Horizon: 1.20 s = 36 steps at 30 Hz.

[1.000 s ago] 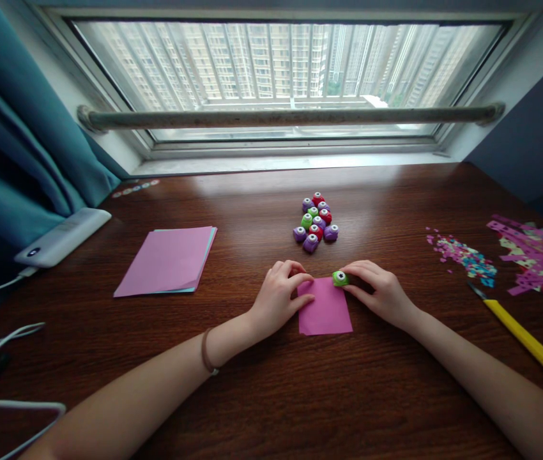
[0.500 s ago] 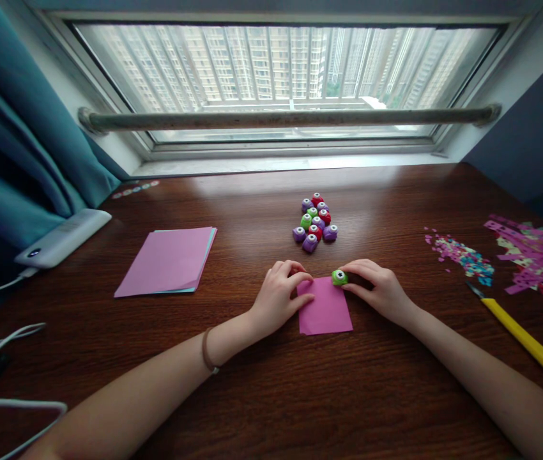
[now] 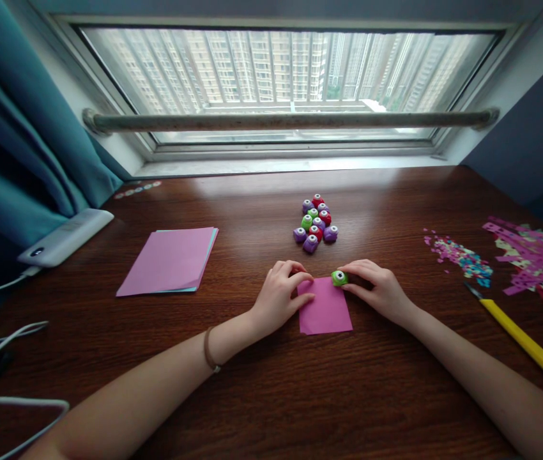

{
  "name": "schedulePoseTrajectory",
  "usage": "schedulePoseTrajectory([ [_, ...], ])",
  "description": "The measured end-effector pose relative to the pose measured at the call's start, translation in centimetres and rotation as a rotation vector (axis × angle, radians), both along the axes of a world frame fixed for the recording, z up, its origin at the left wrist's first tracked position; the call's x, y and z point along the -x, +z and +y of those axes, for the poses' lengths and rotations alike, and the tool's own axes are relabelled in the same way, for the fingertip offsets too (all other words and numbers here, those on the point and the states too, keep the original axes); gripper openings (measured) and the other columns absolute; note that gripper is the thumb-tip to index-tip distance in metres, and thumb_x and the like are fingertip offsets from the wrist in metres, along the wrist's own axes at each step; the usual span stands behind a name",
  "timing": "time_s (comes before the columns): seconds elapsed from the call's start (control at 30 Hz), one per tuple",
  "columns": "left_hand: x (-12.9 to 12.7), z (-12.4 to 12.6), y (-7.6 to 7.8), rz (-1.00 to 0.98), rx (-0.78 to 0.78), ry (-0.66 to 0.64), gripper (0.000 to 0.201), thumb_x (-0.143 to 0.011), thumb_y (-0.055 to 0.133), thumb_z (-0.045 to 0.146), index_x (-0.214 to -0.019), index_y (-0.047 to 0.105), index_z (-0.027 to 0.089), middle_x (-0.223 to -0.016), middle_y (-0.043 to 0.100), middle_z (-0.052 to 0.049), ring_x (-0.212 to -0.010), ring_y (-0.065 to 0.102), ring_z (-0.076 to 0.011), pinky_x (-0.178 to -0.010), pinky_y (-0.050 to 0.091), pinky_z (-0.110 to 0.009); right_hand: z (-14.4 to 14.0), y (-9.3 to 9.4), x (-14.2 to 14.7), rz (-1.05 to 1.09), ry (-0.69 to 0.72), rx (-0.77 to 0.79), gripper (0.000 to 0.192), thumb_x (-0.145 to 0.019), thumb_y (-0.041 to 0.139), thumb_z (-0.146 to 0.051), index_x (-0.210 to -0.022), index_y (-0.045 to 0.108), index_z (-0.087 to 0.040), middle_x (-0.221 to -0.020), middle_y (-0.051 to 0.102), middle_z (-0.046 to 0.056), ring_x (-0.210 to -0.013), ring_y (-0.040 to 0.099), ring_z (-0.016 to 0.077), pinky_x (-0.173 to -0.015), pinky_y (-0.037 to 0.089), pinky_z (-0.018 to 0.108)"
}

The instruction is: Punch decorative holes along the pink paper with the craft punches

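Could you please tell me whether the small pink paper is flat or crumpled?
Flat: the small pink paper shows a smooth face and mostly straight visible edges.

I can read no words or numbers. Dark star sign (image 3: 340, 276) on top of the green punch (image 3: 336, 282) in my right hand (image 3: 377, 289). White device (image 3: 73, 233) at left: its dark oval (image 3: 37, 252) perhaps bears a mark, too small to read.

Around me it looks like a room in someone's home: a blue-green curtain (image 3: 27, 121) hangs beside a wide window (image 3: 295, 83), tall apartment-style blocks (image 3: 280, 57) rise outside behind upright bars (image 3: 292, 67), and a dark wooden table (image 3: 262, 390) reaches up to the pale sill (image 3: 295, 165).
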State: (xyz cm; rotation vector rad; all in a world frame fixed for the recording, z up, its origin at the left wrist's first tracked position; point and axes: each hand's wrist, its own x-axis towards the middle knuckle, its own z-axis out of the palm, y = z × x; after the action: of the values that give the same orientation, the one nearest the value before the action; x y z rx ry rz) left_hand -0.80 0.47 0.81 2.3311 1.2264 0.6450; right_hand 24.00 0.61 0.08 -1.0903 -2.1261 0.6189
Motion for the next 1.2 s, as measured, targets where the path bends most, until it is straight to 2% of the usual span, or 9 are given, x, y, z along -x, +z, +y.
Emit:
schedulePoseTrajectory([
  [0.1, 0.0, 0.0, -0.1, -0.033, -0.007, 0.004, 0.025, -0.078, 0.065, 0.031, -0.102, 0.061, 0.024, -0.103, 0.053, -0.005, -0.098, 0.046, -0.0222, -0.088, 0.039, -0.038, -0.1, 0.0, 0.1, 0.016, -0.019, 0.002, 0.032, -0.083, 0.06, -0.027, -0.115, 0.056, -0.024, -0.105, 0.06, 0.006, -0.097, 0.055, 0.022, -0.086, 0.047, 0.038],
  [0.2, 0.0, -0.2, -0.2, -0.072, -0.069, 0.008, 0.03, -0.081, 0.06, 0.028, -0.11, 0.056, 0.023, -0.108, 0.05, -0.007, -0.103, 0.045, -0.022, -0.091, 0.039, -0.037, -0.5, 0.1, 0.3, 0.009, -0.044, -0.08, 0.037, -0.085, 0.057, -0.026, -0.122, 0.051, -0.024, -0.111, 0.055, 0.007, -0.1, 0.053, 0.0225, -0.087, 0.045, 0.037],
  [0.4, -0.7, -1.0, 0.3, 0.037, -0.321, 0.002, 0.043, -0.087, 0.051, 0.032, -0.128, 0.045, 0.019, -0.13, 0.039, -0.014, -0.121, 0.033, -0.0273, -0.101, 0.029, -0.044, -1.2, 0.7, 0.5, -0.176, -0.015, -0.273, 0.038, -0.088, 0.051, -0.025, -0.125, 0.051, -0.018, -0.086, 0.052, 0.008, -0.078, 0.048, 0.0209, -0.069, 0.045, 0.035],
  [0.5, -1.7, -1.0, 0.6, 0.124, -0.385, -0.017, 0.046, -0.09, 0.046, 0.034, -0.133, 0.038, 0.019, -0.138, 0.035, -0.011, -0.128, 0.026, -0.0275, -0.105, 0.023, -0.046, -1.3, 0.7, 0.6, -0.239, 0.013, -0.326, 0.035, -0.089, 0.05, -0.024, -0.122, 0.054, -0.013, -0.081, 0.052, 0.008, -0.075, 0.046, 0.0206, -0.067, 0.044, 0.035],
  [0.67, -2.9, -0.9, 0.0, 0.271, -0.36, -0.096, 0.044, -0.094, 0.035, 0.036, -0.137, 0.031, 0.026, -0.142, 0.033, 0.001, -0.134, 0.014, -0.0263, -0.108, 0.005, -0.053, -1.2, 0.2, 0.7, -0.339, 0.046, -0.369, 0.032, -0.09, 0.048, -0.022, -0.117, 0.055, -0.007, -0.078, 0.053, 0.008, -0.074, 0.044, 0.0203, -0.069, 0.043, 0.034],
  [0.77, -3.0, -0.8, -0.2, 0.299, -0.327, -0.099, 0.042, -0.095, 0.031, 0.035, -0.137, 0.03, 0.029, -0.143, 0.031, 0.004, -0.136, 0.01, -0.025, -0.108, 0.001, -0.054, -1.1, 0.0, 0.8, -0.383, 0.062, -0.386, 0.032, -0.09, 0.046, -0.02, -0.116, 0.055, -0.005, -0.078, 0.054, 0.008, -0.076, 0.045, 0.0206, -0.071, 0.043, 0.034],
  [1.03, -3.1, -0.9, 0.2, 0.284, -0.304, -0.165, 0.044, -0.096, 0.028, 0.034, -0.139, 0.024, 0.027, -0.143, 0.029, 0.002, -0.137, 0.007, -0.0218, -0.108, -0.002, -0.054, -1.3, 0.7, 0.8, -0.464, 0.06, -0.291, 0.025, -0.089, 0.04, -0.014, -0.101, 0.06, -0.007, -0.077, 0.058, 0.007, -0.074, 0.049, 0.0202, -0.07, 0.042, 0.032],
  [1.2, -3.2, -1.1, 0.6, 0.259, -0.237, -0.199, 0.046, -0.094, 0.031, 0.029, -0.139, 0.024, 0.025, -0.143, 0.03, 0.0, -0.136, 0.011, -0.0208, -0.108, 0.003, -0.054, -1.4, 0.9, 0.6, -0.476, 0.063, -0.19, 0.028, -0.086, 0.04, -0.012, -0.106, 0.059, -0.01, -0.081, 0.062, 0.007, -0.076, 0.053, 0.02, -0.072, 0.043, 0.031],
])
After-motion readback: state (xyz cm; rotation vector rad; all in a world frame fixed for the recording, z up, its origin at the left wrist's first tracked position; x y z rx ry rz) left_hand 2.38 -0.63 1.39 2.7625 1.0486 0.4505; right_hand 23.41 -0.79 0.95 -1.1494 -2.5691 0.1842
